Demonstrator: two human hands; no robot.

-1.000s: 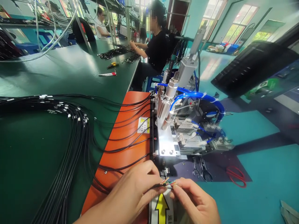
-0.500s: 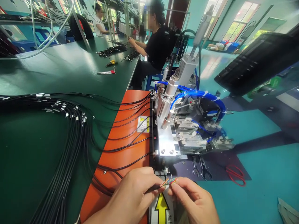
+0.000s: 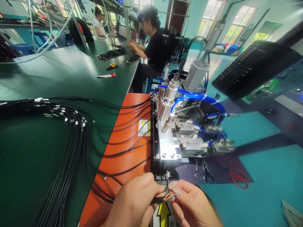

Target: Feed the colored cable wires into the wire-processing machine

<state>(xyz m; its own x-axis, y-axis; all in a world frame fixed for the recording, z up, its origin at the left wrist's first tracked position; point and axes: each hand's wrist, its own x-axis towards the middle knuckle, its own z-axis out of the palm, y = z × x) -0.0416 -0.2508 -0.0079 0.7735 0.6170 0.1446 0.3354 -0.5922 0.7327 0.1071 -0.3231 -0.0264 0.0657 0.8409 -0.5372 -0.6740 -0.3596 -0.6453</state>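
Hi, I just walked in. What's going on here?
A person's left hand grips a black cable while the right hand pinches its fanned-out coloured wires, just in front of a pneumatic machine with blue tubing. More black cables lie across a green bench, where a co-worker sits further along.

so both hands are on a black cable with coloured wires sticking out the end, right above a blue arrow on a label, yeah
The arrow on the label is yellow, not blue, as the head view shows; the left hand and right hand are on a black cable with coloured wires at its end, just above it.
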